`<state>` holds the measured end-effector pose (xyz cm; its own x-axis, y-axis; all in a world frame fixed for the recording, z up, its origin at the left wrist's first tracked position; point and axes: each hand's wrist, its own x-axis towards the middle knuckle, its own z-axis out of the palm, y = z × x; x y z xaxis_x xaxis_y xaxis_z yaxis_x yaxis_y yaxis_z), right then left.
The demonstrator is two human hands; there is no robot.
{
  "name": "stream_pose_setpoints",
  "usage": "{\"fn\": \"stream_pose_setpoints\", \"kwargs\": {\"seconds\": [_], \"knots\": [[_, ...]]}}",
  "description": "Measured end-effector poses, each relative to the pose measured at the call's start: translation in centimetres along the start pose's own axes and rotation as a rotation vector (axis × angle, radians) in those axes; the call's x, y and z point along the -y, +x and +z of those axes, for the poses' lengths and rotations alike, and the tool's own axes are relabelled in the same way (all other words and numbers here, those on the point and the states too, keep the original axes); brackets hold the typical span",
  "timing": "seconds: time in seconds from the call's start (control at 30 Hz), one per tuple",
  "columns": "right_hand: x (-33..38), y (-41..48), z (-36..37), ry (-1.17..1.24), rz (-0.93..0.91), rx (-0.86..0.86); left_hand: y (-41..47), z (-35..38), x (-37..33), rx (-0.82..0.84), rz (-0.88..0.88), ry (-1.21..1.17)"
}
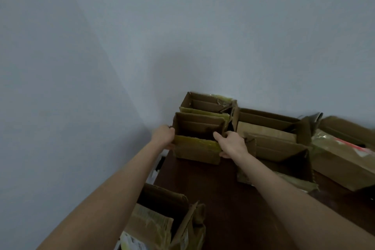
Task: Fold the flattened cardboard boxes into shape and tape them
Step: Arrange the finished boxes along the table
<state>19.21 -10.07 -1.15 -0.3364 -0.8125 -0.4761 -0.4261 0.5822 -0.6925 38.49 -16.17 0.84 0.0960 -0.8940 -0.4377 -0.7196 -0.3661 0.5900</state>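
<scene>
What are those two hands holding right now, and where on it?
An open cardboard box: the left hand grips its left wall, the right hand its right wall, fingers over the rim.

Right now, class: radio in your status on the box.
Left hand, right hand: both grip the front cardboard box by its sides. Box open on top. Rear box close behind, larger box beside right hand.

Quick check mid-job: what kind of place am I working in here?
Probably a plain indoor room, perhaps a home packing corner: bare pale walls, a dark brown surface, and several open cardboard boxes ranged against the wall.
</scene>
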Motion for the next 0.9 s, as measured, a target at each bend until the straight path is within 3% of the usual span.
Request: {"fn": "stream_pose_setpoints", "kwargs": {"seconds": [0.2,0.27,0.33,0.4,0.43,0.5,0.57,0.63,0.77,0.9], "knots": [[-0.8,0.6,-0.3,0.071,0.054,-0.009,1.0,0.1,-0.1,0.048,-0.028,-0.123],[-0.4,-0.3,-0.9,-0.074,0.042,-0.047,0.4,-0.5,-0.1,0.095,-0.039,-0.128],[0.0,-1.3,-1.7,-0.232,-0.035,-0.219,-0.8,-1.5,-0.1,0.112,-0.027,-0.071],[0.7,-2.7,-2.2,-0.217,-0.231,-0.299,-2.4,-2.7,0.4,0.101,0.003,0.002],[1.3,-3.5,-2.2,-0.207,-0.345,-0.226,-3.2,-3.4,0.8,0.084,0.025,0.041],[2.2,-5.3,-1.7,-0.227,-0.493,0.075,-5.2,-4.6,1.5,0.046,0.056,0.125],[2.9,-7.7,-0.9,-0.216,-0.513,0.369,-7.5,-5.6,2.3,-0.009,0.071,0.202],[3.3,-10.0,-0.2,-0.159,-0.455,0.556,-10.0,-6.5,3.4,-0.072,0.065,0.256],[2.6,-12.7,2.1,-0.427,-0.525,0.564,-14.5,-7.3,6.7,-0.139,-0.029,0.271],[2.6,-14.5,2.3,-0.279,-0.587,0.531,-17.9,-7.2,8.1,-0.247,-0.057,0.119]]}}
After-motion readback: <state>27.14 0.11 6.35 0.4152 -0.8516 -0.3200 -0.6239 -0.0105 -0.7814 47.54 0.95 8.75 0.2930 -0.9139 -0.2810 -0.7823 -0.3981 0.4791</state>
